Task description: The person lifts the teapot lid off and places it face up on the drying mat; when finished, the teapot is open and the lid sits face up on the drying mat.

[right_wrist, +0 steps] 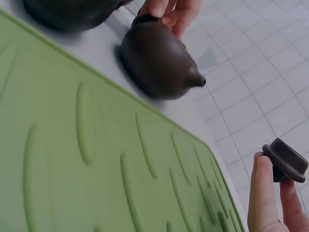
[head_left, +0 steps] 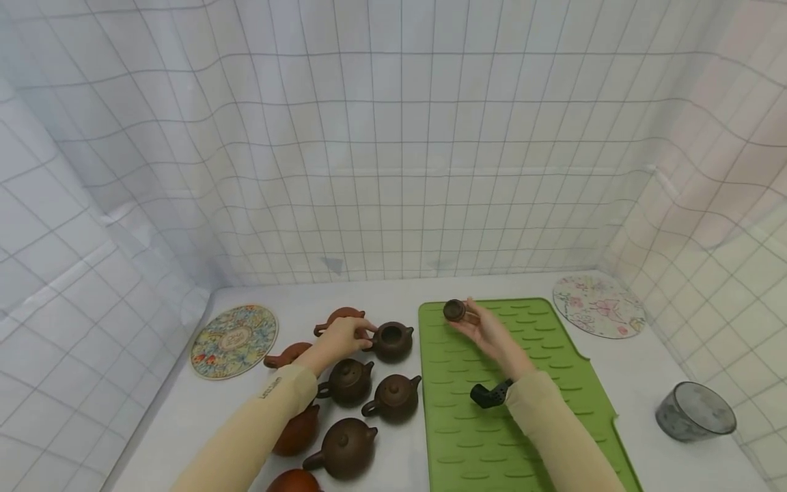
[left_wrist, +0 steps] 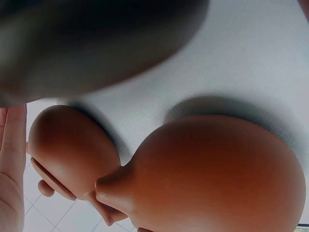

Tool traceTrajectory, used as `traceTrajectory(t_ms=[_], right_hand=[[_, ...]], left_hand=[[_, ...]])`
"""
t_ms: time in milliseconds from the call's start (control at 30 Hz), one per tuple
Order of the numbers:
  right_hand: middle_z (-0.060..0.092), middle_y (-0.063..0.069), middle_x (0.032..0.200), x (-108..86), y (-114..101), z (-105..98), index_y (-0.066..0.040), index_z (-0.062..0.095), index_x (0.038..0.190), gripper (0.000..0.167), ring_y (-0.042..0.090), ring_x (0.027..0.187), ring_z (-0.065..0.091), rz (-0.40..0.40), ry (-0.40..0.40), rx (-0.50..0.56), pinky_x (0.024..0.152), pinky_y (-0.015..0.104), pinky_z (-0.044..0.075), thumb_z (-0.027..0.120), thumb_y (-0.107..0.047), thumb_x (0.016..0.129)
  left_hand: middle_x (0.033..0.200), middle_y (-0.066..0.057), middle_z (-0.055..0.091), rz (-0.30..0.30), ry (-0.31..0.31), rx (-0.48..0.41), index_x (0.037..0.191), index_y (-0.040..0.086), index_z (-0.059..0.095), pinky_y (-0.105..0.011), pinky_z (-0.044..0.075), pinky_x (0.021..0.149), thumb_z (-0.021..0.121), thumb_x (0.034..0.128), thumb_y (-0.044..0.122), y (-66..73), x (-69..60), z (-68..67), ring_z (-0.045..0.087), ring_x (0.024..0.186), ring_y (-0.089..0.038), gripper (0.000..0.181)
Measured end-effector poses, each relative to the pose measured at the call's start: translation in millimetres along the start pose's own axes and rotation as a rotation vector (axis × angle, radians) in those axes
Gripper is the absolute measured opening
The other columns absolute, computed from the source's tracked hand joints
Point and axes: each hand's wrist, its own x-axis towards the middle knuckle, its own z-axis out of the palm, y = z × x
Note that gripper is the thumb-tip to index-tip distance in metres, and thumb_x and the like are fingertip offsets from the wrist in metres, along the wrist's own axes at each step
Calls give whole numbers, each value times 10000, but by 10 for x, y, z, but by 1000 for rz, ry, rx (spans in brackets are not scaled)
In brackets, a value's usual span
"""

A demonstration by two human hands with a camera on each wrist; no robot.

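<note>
My left hand (head_left: 344, 336) holds the handle of a dark brown teapot (head_left: 401, 347), which stands lidless on the white table, its round opening showing and its spout to the right. In the right wrist view, this teapot (right_wrist: 157, 60) appears upright on the surface, with left fingers (right_wrist: 186, 12) at its handle. Over the far left part of a green mat, my right hand (head_left: 488, 335) pinches a small dark teapot lid (head_left: 454, 310). The lid (right_wrist: 288, 159) is raised clear of the mat, its hollow underside facing away from the palm.
Several lidded dark teapots (head_left: 396, 398) and reddish-brown teapots (left_wrist: 212, 169) crowd the left side near my forearm. The green mat (head_left: 455, 437) lies right of them. Round patterned mats (head_left: 235, 342) (head_left: 599, 306) lie at both back corners. A grey translucent cup (head_left: 695, 412) stands far right.
</note>
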Motion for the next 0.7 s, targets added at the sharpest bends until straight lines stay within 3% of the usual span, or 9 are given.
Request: traceTrajectory(t_ms=[167,267,467,700], right_hand=[[531,216,1332,-17,-13,-88,101,293,1484,477,55,997,625,8,42,-205,1006,247,489,340,-162,1088],[422,299,1442,-21,-6,-127,107,307,1478,478,57,976,615,26,108,-279,1001,262,496,364,-152,1080],[538,291,1290,-49,19,-172,128,440,1396,452,66,871,636,49,243,-503,866,255,564,464,-164,1052],[543,303,1288,-117,6,-113,108,490,1370,447,263,1018,656,51,308,-673,824,288,579,495,-198,1044]], left_hand=[[854,-19,703,-6,3,5,1149,87,720,-319,523,738,742,865,83,29,1,-7,623,772,-116,286],[863,-17,702,-13,-3,12,1152,93,718,-325,524,749,742,866,90,39,4,-3,621,777,-116,287],[877,-21,706,-25,-9,13,1145,100,718,-333,530,761,745,866,98,51,1,-3,634,799,-127,281],[880,-38,714,-12,-8,20,1134,91,719,-324,529,749,748,860,90,63,-13,-24,641,805,-138,275]])
